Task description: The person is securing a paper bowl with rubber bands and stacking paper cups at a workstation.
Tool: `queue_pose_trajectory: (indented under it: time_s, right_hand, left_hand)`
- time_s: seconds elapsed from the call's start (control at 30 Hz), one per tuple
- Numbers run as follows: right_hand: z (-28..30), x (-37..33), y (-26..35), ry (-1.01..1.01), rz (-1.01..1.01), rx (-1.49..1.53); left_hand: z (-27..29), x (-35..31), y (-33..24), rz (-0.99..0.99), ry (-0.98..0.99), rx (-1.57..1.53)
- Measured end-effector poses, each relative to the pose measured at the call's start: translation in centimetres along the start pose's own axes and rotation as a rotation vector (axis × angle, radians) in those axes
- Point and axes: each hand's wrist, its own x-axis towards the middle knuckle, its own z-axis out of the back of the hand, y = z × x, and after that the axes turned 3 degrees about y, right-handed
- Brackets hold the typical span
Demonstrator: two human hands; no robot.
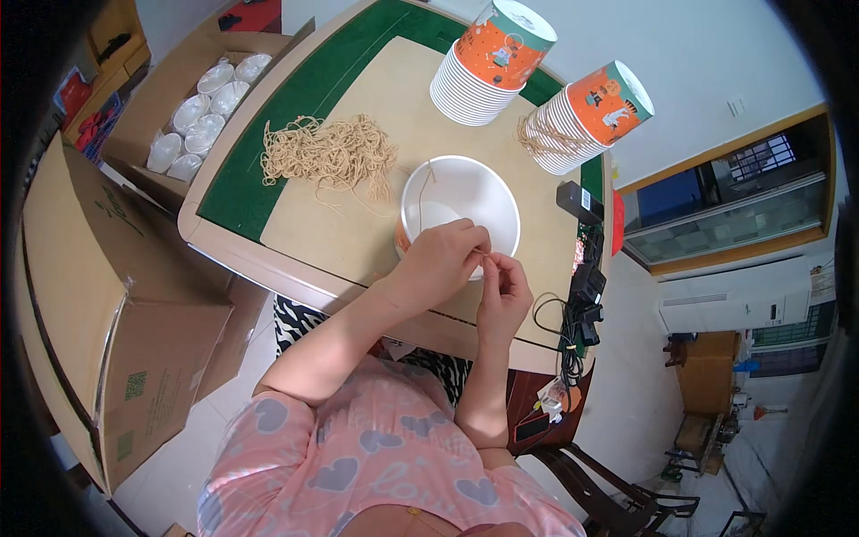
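Note:
A white paper tub (490,199) stands mouth up near the table's front edge, orange showing on its outer side. A tan string (422,199) crosses its far rim and runs down inside toward my hands. Over the near rim, my left hand (445,254) pinches the string with closed fingers. Beside it on the right, my right hand (505,294) is also closed in a pinch on the string; the fingertips of both hands nearly meet. To the left of the tub lies a loose, tangled heap of tan string (327,159).
Two tall stacks of upside-down orange and green tubs stand at the back, a left stack (492,67) and a right stack (595,116) with strings draped on it. Black adapters and cables (586,286) line the right edge. An open carton (148,116) holds plastic-wrapped white stacks; another carton (152,349) stands nearer.

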Motion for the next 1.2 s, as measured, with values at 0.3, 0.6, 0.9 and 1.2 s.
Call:
queue_pose_trajectory:
  time_s: [0.3, 0.6, 0.9, 1.2]
  right_hand:
    - [-0.2, 0.5, 2.0, -0.026, 0.016, -0.126]
    - [-0.3, 0.6, 0.8, 0.003, -0.014, -0.108]
    - [-1.0, 0.6, 1.0, -0.001, -0.044, 0.108]
    - [-0.8, 0.9, 0.2, 0.013, 0.004, 0.08]
  left_hand:
    - [0.3, -0.2, -0.1, 0.037, -0.027, -0.043]
    - [0.2, -0.3, -0.4, 0.094, -0.058, -0.191]
    - [0.2, -0.6, 0.3, 0.096, -0.066, -0.148]
    - [0.1, 0.0, -0.1, 0.062, -0.09, -0.147]
